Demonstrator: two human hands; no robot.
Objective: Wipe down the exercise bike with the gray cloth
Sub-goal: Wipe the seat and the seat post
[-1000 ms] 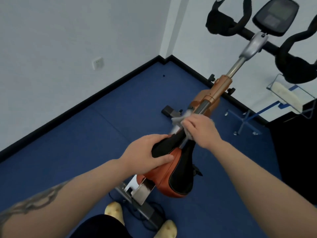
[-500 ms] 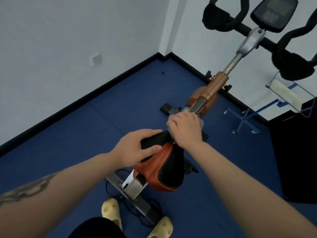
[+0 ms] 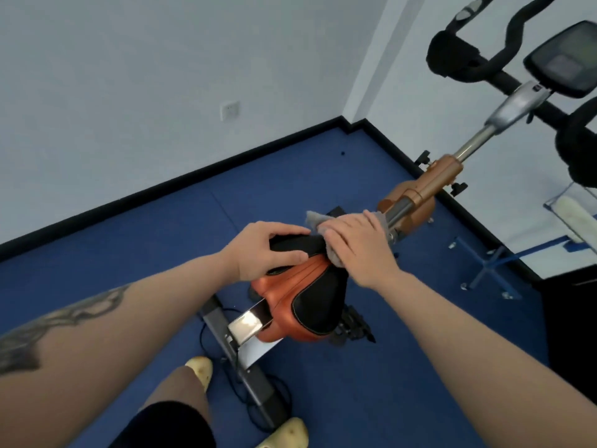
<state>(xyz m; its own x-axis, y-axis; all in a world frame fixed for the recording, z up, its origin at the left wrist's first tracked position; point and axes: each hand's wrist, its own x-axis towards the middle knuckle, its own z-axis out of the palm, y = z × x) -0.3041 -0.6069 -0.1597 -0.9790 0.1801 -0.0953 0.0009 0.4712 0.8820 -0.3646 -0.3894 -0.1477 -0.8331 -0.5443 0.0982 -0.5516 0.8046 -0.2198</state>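
Observation:
The exercise bike has an orange and black saddle (image 3: 307, 302), an orange frame (image 3: 420, 195) and black handlebars with a console (image 3: 562, 63) at the upper right. My left hand (image 3: 268, 250) grips the black left side of the saddle near its nose. My right hand (image 3: 358, 244) holds the gray cloth (image 3: 316, 218) against the saddle nose, where the silver frame bar begins. Most of the cloth is hidden under that hand; a corner sticks out to the left.
Blue floor runs to white walls with a black skirting. The bike's grey rear base (image 3: 255, 386) and a black cable lie near my feet in yellow shoes (image 3: 202, 370). A blue metal stand (image 3: 487, 266) and a black cabinet (image 3: 571, 318) stand to the right.
My right hand has drawn the cloth back along the silver bar onto the saddle nose. My left hand has kept its grip on the saddle. The view has shifted left.

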